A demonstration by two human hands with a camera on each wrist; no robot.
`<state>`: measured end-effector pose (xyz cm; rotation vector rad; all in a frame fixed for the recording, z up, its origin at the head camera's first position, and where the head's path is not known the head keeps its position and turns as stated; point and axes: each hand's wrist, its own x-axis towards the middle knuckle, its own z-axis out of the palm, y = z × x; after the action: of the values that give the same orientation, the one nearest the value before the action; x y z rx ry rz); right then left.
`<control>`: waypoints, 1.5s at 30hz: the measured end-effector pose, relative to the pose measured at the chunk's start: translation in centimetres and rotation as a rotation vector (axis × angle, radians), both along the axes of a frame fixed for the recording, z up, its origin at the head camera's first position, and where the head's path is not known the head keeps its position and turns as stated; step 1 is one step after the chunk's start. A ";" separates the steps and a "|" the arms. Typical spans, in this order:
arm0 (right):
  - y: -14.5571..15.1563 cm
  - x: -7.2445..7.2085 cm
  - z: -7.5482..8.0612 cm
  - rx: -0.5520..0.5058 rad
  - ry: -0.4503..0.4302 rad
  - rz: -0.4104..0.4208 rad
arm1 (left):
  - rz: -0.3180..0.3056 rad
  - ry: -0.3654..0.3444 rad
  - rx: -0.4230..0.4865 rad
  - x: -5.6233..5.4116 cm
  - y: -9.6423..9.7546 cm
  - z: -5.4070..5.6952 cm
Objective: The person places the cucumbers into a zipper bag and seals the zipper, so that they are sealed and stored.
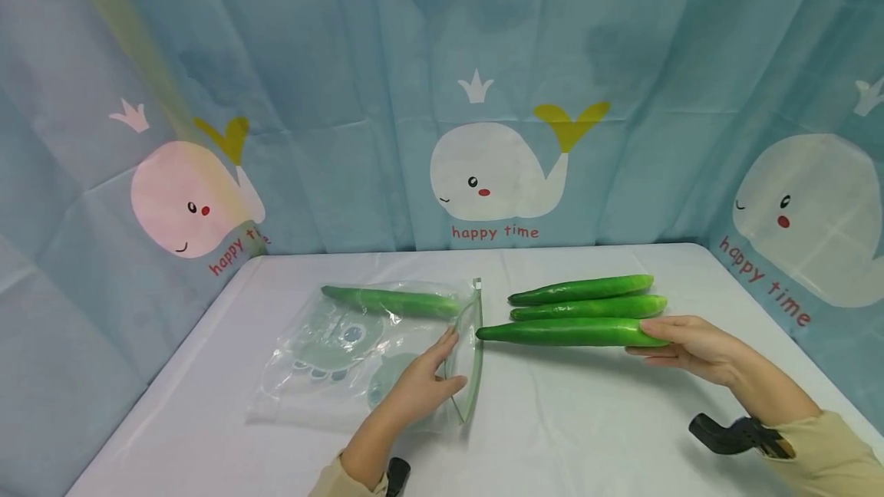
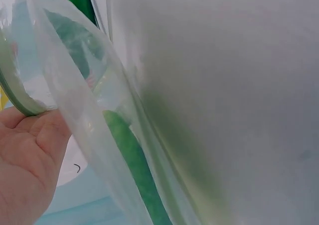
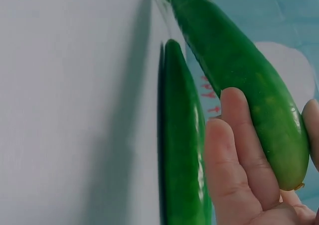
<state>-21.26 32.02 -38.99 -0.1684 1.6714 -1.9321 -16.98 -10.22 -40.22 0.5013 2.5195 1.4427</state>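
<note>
A clear zip bag (image 1: 276,397) with a green-edged mouth lies on the table, its mouth facing right and gaping. One cucumber (image 1: 387,300) rests inside it, along the far side; the left wrist view shows this cucumber (image 2: 130,153) through the film. My left hand (image 1: 417,390) holds the upper film at the mouth, between thumb and fingers. My right hand (image 1: 700,347) grips another cucumber (image 1: 566,332) by its blunt right end, raised over the table with a shadow below. Its narrow tip overlaps the bag's mouth. In the right wrist view, fingers (image 3: 234,110) support that cucumber (image 3: 249,80).
Two more cucumbers lie side by side on the white table (image 1: 587,428), the farther one (image 1: 587,290) just behind the nearer one (image 1: 594,307). A blue curtain (image 1: 387,175) with printed whales stands around the table's back and sides. Black wrist devices (image 1: 732,434) sit at both sleeves.
</note>
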 end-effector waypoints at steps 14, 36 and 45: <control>-4.1 -0.7 -0.6 -0.047 -0.010 0.029 | -0.006 0.012 0.006 0.1 -0.1 0.0; -9.2 -1.2 -1.6 -0.040 -0.073 0.018 | -0.007 -0.009 0.026 0.4 -0.1 0.2; -10.9 -1.2 -1.8 -0.060 -0.131 -0.008 | -0.009 -0.013 0.038 0.4 -0.1 0.3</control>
<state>-22.48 21.15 -40.75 -0.0561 1.5329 -1.9566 -16.61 -10.29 -39.96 0.5066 2.4808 1.4882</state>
